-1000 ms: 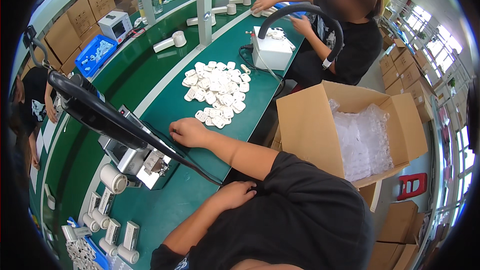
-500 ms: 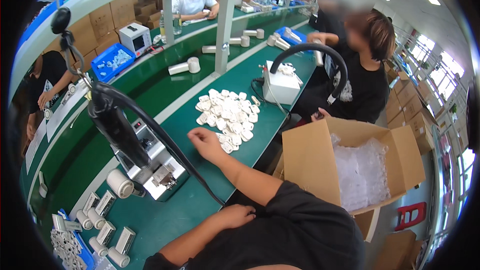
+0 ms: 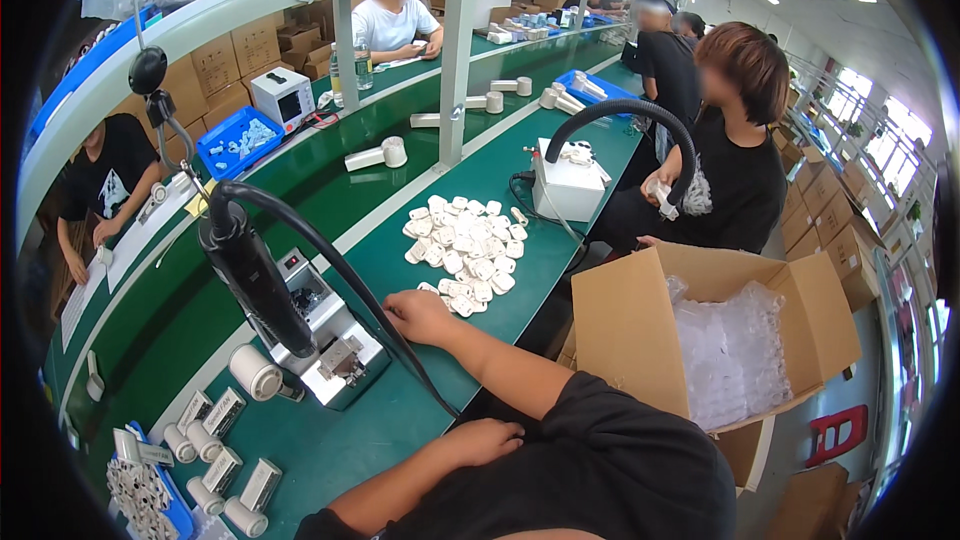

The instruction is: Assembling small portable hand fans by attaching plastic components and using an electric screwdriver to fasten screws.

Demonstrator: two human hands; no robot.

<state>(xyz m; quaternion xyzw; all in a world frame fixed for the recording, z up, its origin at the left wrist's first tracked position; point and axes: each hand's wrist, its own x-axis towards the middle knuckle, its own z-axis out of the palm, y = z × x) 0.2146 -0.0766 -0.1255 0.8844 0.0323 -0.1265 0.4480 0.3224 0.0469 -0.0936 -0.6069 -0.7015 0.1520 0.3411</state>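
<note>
My right hand [image 3: 420, 317] hovers over the green bench [image 3: 530, 280], between a black cable and a heap of small white rounded plastic parts [image 3: 470, 245]. Its fingers are curled together; whatever they may hold is hidden. My left hand [image 3: 487, 441] rests palm down by the bench's near edge, against my body, fingers loosely stretched and holding nothing visible. Left of the right hand, a black electric screwdriver [image 3: 255, 285] hangs over a silver screw feeder [image 3: 345, 370]. A white cylindrical housing [image 3: 255, 372] lies beside the feeder.
Several white housings with handles [image 3: 210, 440] and a blue tray [image 3: 178, 510] of parts lie at lower left. A white box [image 3: 568, 185] with a black hose [image 3: 640, 110] stands beyond the heap. An open carton [image 3: 630, 340] with clear plastic trays is at right. Co-workers sit nearby.
My right hand has drawn back from beside the white heap toward the black cable and feeder. My left hand stays put. The co-worker at right has lowered a white piece from the hose.
</note>
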